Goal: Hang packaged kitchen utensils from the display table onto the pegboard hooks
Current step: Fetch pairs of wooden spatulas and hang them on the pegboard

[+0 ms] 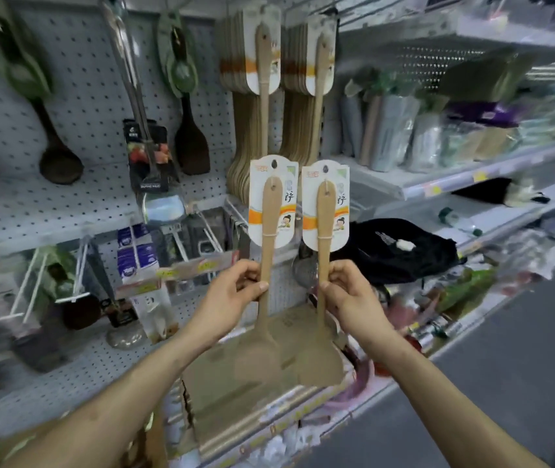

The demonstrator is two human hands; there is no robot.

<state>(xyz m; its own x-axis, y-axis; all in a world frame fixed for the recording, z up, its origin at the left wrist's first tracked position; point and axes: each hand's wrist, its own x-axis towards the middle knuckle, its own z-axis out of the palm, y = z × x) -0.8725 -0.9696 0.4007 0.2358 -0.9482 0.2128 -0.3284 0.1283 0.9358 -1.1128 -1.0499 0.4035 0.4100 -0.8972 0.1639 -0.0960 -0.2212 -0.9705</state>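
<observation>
Spatulas of pale wood, each tied to a printed card, stand upright in the air before us. Our left hand (232, 293) pinches the left spatula (267, 231) at mid-handle, and our right hand (347, 292) pinches the right spatula (324, 231) the same way, with fingers and thumb curled round the wood. Both sit below two hanging stacks (252, 62) of the same item on the pegboard (76, 79). We judge it best to lift one card at a time, bring its top hole square to the hook above its stack, slide it fully back, and loosen our fingers only once the card bears the weight. The hook tips are too blurred to place.
</observation>
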